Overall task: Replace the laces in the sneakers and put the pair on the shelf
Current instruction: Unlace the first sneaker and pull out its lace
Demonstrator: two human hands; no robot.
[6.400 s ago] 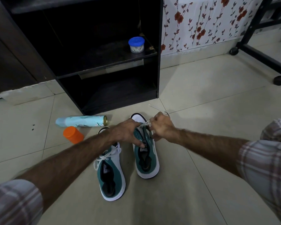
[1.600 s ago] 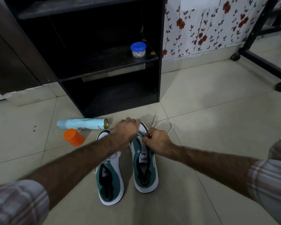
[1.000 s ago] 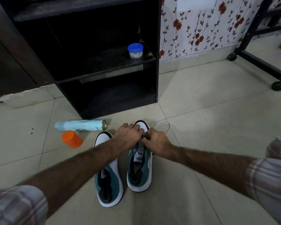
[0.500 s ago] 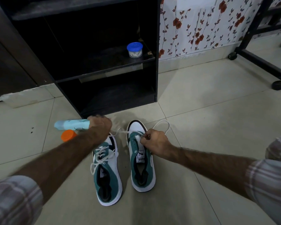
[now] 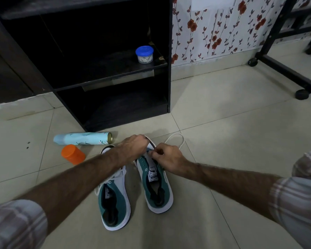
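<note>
A person's view down onto a tiled floor [image 5: 232,132], both bare forearms reaching forward from rolled plaid sleeves.

Far left on the floor, a pale blue spray can [image 5: 83,139] lies on its side in front of a black shelf unit [image 5: 113,79]. Just beside the can, nearer the person, an orange cap [image 5: 73,154] lies on a tile. A small tub with a blue lid [image 5: 144,54] stands near the right edge of the unit's middle shelf.

Next comes the left sneaker [image 5: 114,200], green and white, toe pointing to the shelf unit, already threaded with a white lace. The left forearm crosses over its toe end. The left hand [image 5: 133,145] is palm down, fingers curled over the toe end of the right sneaker [image 5: 154,180]; what they pinch is hidden under the hand.

The right sneaker lies just beside its partner, parallel to it, its tongue bare and its near eyelets showing no lace. The right hand [image 5: 166,159] rests over the upper eyelets, fingers curled, thumb and forefinger pinching a white lace [image 5: 178,141]. The two hands nearly touch. The lace loops out on the floor past the right hand, beside the toe.

Far right, a black wheeled frame [image 5: 285,72] stands by a wall papered with red flowers [image 5: 214,33].
</note>
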